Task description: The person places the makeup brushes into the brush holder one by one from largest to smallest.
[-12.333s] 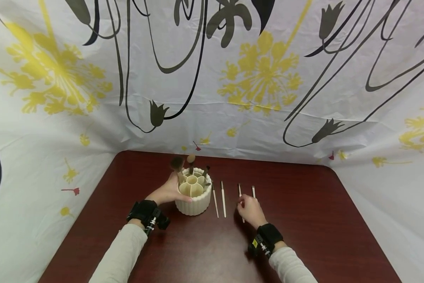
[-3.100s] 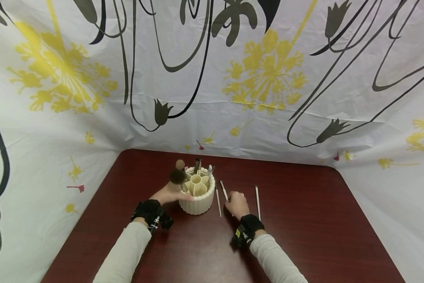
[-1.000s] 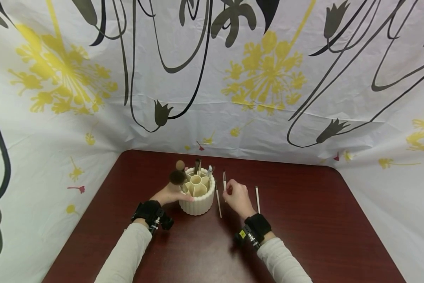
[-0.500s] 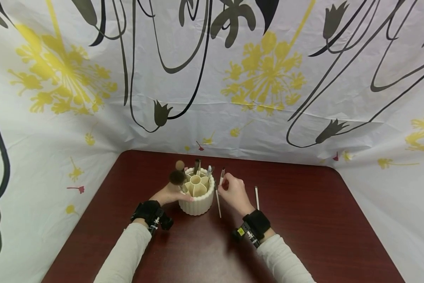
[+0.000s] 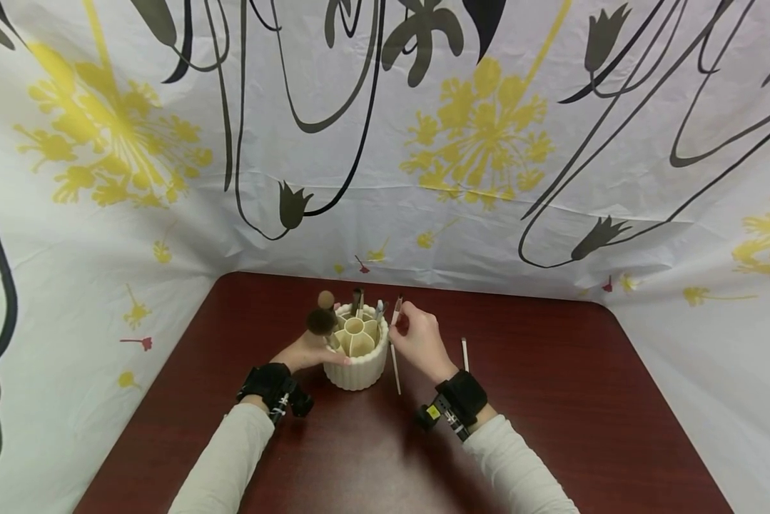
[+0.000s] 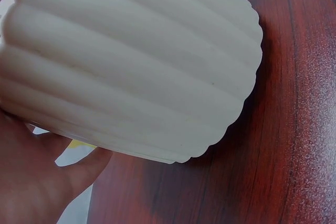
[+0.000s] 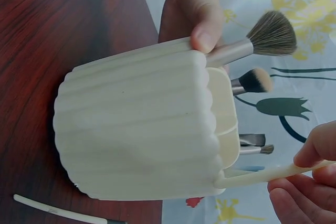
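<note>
A cream, ribbed makeup brush holder [image 5: 355,373] with petal-shaped compartments stands upright on the table. My left hand [image 5: 304,353] grips its left side, thumb over the near rim. In the right wrist view, a large fluffy brush [image 7: 273,34], a smaller tan-tipped brush [image 7: 256,81] and small brushes [image 7: 253,140] stick out of it. My right hand [image 5: 419,343] pinches a thin makeup brush [image 5: 397,311], bristles upward, at the holder's right rim. Its pale handle [image 7: 252,178] slants across the rim in the right wrist view, the end hidden behind the scalloped edge.
A thin brush [image 5: 395,371] lies on the dark red table [image 5: 551,400] just right of the holder. Another thin brush [image 5: 464,355] lies farther right, beyond my right hand. A patterned white cloth [image 5: 359,243] hangs behind the table.
Earlier, several thin brushes lay on the table; two lie there now. My right hand has lifted one and brought it left to the holder's rim. The holder has turned slightly; my left hand stays on it.
</note>
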Motion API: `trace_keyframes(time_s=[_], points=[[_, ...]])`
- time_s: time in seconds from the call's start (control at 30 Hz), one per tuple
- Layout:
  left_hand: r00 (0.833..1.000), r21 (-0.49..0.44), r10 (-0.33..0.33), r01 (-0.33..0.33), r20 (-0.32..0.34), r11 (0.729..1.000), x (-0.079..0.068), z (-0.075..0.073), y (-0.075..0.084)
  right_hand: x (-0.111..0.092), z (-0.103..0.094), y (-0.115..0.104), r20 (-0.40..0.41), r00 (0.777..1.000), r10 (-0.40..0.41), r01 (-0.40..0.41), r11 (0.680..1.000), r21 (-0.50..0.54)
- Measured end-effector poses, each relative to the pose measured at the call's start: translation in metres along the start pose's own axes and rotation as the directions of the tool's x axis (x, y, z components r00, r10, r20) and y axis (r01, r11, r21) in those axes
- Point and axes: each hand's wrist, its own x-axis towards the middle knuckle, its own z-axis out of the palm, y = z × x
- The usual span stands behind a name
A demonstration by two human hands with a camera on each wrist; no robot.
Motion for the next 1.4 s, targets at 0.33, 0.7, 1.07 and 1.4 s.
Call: trace_keyframes(time_s=[0.33, 0.7, 1.07, 1.4], points=[[1.000, 0.017, -0.004, 0.003, 0.006, 1.000, 0.001, -0.002, 0.000, 0.006, 0.001, -0.003, 0.005, 1.000, -0.009, 0.009, 0.999, 0.042], [1.000, -0.009, 0.011, -0.011, 0.008, 1.000, 0.000, -0.001, 0.001, 0.000, 0.012, 0.003, 0.026, 0.998, 0.049, -0.052, 0.994, 0.093], [1.000, -0.015, 0.007, -0.007, 0.000, 1.000, 0.000, -0.001, 0.002, -0.004, 0.019, 0.009, 0.101, 0.989, 0.112, -0.121, 0.989, 0.083], [1.000, -0.033, 0.020, -0.020, -0.003, 0.999, -0.001, 0.000, 0.003, -0.003, 0.022, 0.009, 0.112, 0.989, 0.101, -0.104, 0.994, 0.027]])
